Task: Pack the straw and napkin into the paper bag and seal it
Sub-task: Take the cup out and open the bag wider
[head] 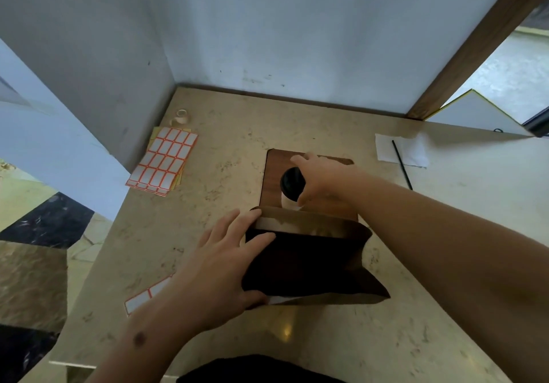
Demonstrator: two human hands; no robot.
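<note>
**Dim indoor light, bright spill from the right**

Soft daylight enters beyond the wooden frame (475,44), right of the worktop (237,133). The paper bag (309,264) mouth is near-black in shadow. A small glare spot sits on the worktop just nearer than the bag. Edges bow with wide-angle distortion; the whole frame is slightly soft.

Both forearms bare, no sleeves, no watch or rings. Left hand (219,267) has small dark round mark on forearm, well back from fingers. Right hand (319,180) unmarked. Black garment at torso
</note>
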